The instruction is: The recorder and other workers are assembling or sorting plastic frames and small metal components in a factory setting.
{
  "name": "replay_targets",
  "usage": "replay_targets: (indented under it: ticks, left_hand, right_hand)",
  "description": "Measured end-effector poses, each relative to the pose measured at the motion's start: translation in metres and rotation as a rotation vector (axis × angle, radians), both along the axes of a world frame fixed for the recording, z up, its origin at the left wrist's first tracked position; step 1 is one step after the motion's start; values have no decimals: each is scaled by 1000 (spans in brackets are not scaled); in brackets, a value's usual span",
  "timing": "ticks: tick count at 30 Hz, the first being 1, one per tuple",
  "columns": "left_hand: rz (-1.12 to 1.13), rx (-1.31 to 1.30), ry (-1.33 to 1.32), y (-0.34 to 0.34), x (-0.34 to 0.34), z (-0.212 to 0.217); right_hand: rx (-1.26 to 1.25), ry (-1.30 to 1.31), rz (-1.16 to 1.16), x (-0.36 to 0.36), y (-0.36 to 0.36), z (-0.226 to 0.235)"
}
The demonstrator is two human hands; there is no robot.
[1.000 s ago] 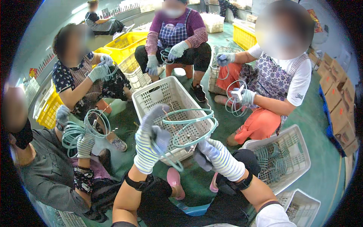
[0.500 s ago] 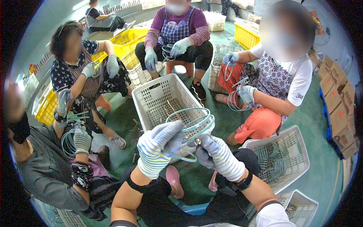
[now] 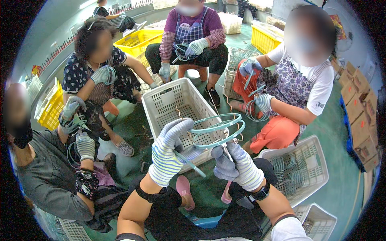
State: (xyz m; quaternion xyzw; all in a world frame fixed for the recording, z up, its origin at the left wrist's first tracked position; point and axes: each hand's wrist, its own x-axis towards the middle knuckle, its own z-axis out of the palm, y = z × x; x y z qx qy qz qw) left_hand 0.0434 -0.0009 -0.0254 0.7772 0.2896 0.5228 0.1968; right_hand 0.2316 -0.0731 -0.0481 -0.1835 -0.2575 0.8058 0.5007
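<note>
A coil of pale teal tubing (image 3: 241, 127) is held in front of me over the near end of the white crate. My left hand (image 3: 171, 152), in a striped glove, is closed round the left side of the coil; one straight tube end sticks out below the fingers. In my right hand (image 3: 237, 162), also gloved, is a slim silver metal piece (image 3: 228, 152), pinched just under the coil; whether it is a tool or part of the coil I cannot tell. Small copper-coloured bits show near the coil's right side.
Before me stands the white perforated crate (image 3: 150, 116). Several co-workers sit round it with similar coils. At my right another white crate (image 3: 321, 160) holds coils. Yellow crates (image 3: 136, 42) stand at the back, cardboard boxes (image 3: 356, 108) at the far right.
The coil has moved right and spread wider, and its loose end now points down by my left hand. A co-worker at the left has leaned forward, reaching a hand to the white crate.
</note>
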Motion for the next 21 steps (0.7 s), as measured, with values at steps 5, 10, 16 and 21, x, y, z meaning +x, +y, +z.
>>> replay_targets:
  ticks: [5,10,16,21]
  left_hand:
    - [32,163,51,0,0,-1]
    - [3,-222,10,-6,0,6]
    - [21,-130,12,19,-1,-15]
    - [1,-112,40,21,-2,-17]
  right_hand:
    - [42,59,46,2,0,-1]
    - [97,-27,-91,1,-2,4]
    - [261,-653,-280,-6,0,9]
    - [208,-602,-194,-6,0,-1]
